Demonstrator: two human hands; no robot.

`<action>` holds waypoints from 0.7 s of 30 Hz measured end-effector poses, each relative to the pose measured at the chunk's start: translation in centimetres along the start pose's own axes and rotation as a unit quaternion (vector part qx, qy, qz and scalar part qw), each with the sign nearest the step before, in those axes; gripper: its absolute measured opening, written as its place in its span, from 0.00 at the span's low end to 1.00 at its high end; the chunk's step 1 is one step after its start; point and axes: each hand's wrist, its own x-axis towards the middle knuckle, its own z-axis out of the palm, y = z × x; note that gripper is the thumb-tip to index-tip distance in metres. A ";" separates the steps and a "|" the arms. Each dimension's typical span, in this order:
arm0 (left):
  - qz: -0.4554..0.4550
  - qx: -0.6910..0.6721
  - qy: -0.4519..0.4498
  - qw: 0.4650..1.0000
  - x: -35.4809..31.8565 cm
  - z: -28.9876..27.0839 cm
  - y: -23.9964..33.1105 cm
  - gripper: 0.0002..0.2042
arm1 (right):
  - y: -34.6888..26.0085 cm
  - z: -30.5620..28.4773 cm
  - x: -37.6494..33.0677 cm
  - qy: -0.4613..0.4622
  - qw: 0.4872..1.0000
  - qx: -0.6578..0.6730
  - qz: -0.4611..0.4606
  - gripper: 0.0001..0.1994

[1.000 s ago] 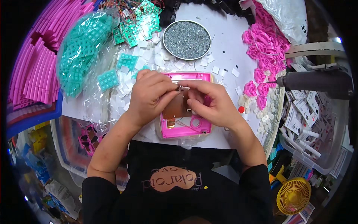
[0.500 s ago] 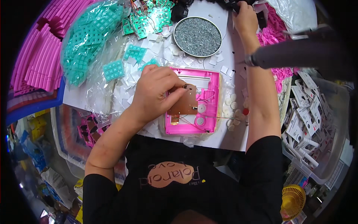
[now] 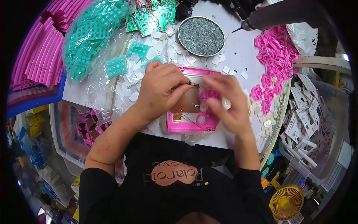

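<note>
A pink plastic housing (image 3: 209, 124) lies on the worktable, with a brown circuit board (image 3: 188, 100) and thin wires inside. My left hand (image 3: 160, 89) is closed, its thumb and index finger pinching the board's upper edge beside a small black part (image 3: 189, 82). The left fingers cover the board's upper left area. Over the housing's right side is my right hand (image 3: 231, 104), smeared by motion. Its thumb and fingers look spread, but whether anything is between them does not show.
A round tin of screws (image 3: 201, 36) stands beyond the housing. Left of it are teal keypads (image 3: 116, 66) and green circuit boards (image 3: 158, 18). A power screwdriver (image 3: 268, 18) hangs at the far right, above pink rings (image 3: 268, 80). A clear bin (image 3: 328, 164) holds white parts.
My right hand has come back from the black parts at the far edge to the housing. The screwdriver has swung up and away. My left hand keeps its pinch on the board.
</note>
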 end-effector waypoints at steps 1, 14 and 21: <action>0.014 -0.006 -0.005 1.000 0.4 0.2 0.0 0.06 | -0.3 0.5 -0.1 -0.004 1.000 -0.023 -0.003 0.19; 0.010 -0.031 -0.038 0.999 0.1 -0.1 -0.2 0.07 | 13.5 -3.4 14.8 0.248 0.885 -0.384 -0.083 0.21; -0.035 -0.060 -0.061 0.996 0.3 -0.7 0.4 0.05 | 25.1 -7.3 17.1 0.320 0.867 -0.357 0.138 0.23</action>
